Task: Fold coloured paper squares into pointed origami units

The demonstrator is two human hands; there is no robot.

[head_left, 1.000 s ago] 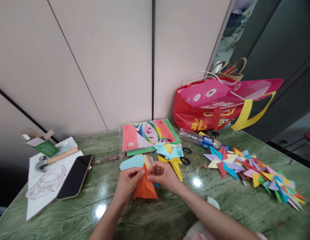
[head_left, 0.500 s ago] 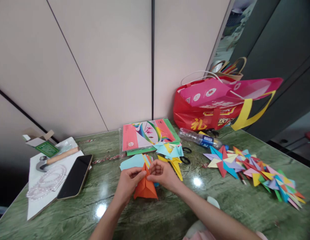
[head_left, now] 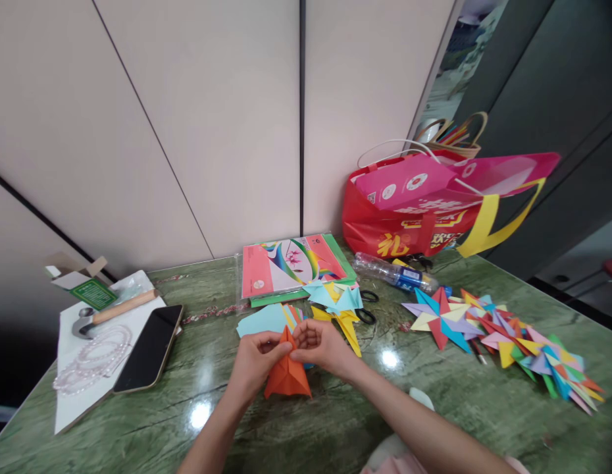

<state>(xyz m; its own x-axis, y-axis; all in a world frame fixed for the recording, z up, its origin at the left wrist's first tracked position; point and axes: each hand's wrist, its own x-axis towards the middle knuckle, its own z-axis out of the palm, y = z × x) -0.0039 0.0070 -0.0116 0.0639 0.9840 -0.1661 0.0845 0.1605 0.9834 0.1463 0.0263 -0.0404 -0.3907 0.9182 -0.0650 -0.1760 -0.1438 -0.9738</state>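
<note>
An orange folded paper (head_left: 288,379) points its narrow tip away from me and its wide end toward me. My left hand (head_left: 259,362) pinches the paper's upper left side, thumb on top. On the upper right side, my right hand (head_left: 320,343) grips it between thumb and fingers, the other fingers curled. Just beyond the hands lie light blue paper sheets (head_left: 259,320), partly covered. Yellow folded paper (head_left: 346,329) and pale blue folded pieces (head_left: 335,297) rest past my right hand, beside black-handled scissors (head_left: 366,316).
Colourful paper stars (head_left: 444,317) spread along the right side. Behind them are a plastic bottle (head_left: 392,272) and a red bag (head_left: 399,227). A paper pack (head_left: 286,266) lies by the wall. Left are a phone (head_left: 149,349), a hammer (head_left: 118,309), beads (head_left: 96,359) and a small box (head_left: 86,284).
Both hands keep hold of the orange paper near its tip and have shifted only slightly. The paper's wide end sits a little lower. Everything else on the table stays put.
</note>
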